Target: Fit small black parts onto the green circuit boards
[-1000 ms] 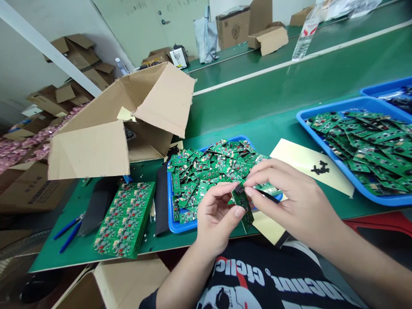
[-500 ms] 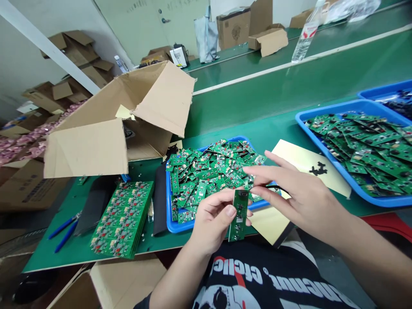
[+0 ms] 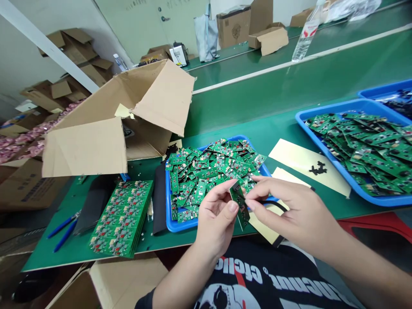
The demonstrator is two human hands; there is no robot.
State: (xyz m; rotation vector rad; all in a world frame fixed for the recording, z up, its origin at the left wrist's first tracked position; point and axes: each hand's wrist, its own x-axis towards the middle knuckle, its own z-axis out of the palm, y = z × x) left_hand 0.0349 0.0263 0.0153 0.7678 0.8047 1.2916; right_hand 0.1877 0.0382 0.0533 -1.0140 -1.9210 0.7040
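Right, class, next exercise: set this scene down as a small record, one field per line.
Left hand: green board held between thumb and fingers
Right hand: fingertips at the board's edge; black strip beside them, whether held is unclear
Middle tray: blue, heaped with loose boards
Right tray: blue, also heaped with boards
Yellow sheet: between these trays, black pieces on it
Left of trays: panel stack, blue-handled tool, open carton
Further back: bottle
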